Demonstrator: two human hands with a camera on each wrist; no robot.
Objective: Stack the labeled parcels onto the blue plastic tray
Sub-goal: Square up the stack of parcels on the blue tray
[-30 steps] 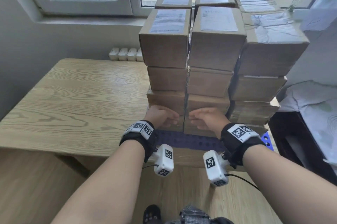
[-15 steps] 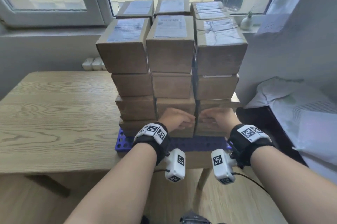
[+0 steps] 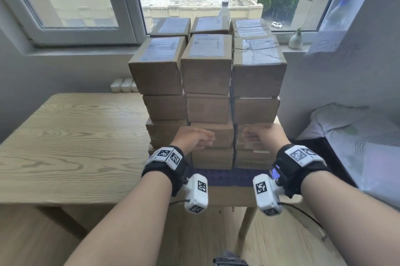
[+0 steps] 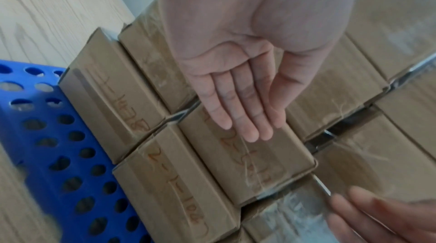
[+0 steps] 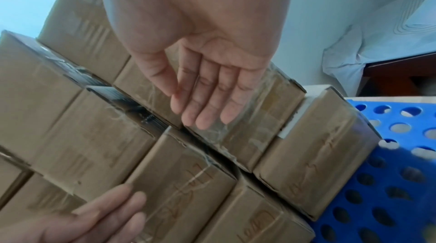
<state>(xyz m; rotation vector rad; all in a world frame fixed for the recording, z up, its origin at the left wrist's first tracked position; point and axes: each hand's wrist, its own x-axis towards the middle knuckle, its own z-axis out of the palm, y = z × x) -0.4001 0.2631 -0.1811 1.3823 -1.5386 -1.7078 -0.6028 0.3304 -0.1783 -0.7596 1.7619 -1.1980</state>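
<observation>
Both flat hands, the left hand (image 3: 191, 139) and right hand (image 3: 265, 136), had been raised to the second tier of brown cardboard parcels (image 3: 207, 75), stacked on the perforated blue plastic tray (image 4: 59, 153); nothing was gripped, suggesting final squaring.

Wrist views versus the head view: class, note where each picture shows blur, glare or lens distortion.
Head view: window frame bows from the wide lens; daylight backlights the parcels. Left wrist view: tray edge and lower corner smear with blur. Right wrist view: tape glare beside the right hand.
</observation>
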